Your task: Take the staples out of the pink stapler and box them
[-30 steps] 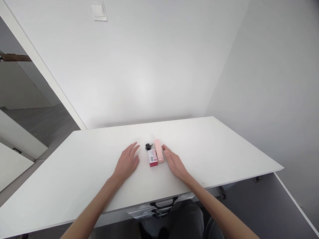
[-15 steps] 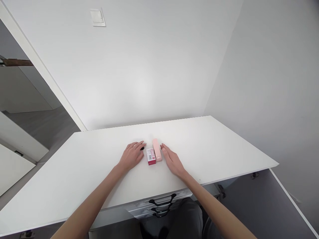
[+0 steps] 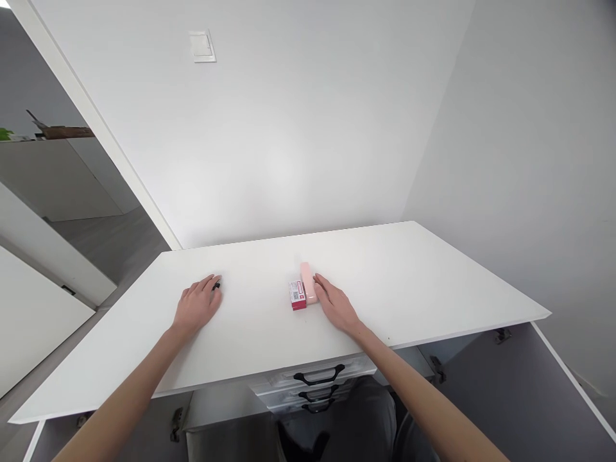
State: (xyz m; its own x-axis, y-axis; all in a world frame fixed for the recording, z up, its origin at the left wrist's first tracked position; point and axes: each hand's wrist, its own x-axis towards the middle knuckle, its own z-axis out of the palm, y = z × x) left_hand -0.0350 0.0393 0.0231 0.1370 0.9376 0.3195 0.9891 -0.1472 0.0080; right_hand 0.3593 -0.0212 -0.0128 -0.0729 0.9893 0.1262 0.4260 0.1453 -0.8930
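My left hand rests on the left part of the white tabletop, closed around a small black object between thumb and fingers; its kind is too small to make out. Near the middle lies a small red and white box with a printed label. Directly along its right side is a pale pink, long, rounded object that looks like a stapler. My right hand lies at the pink object's right side, fingers stretched out and apparently touching it without gripping.
Below the tabletop are drawers with black handles. An opened cabinet door stands at the right, another at the lower left. A wall with a light switch rises behind. A doorway opens at the left.
My left hand has moved left, away from the box, carrying the small black object. My right hand has come closer against the pink object. The view has shifted slightly.
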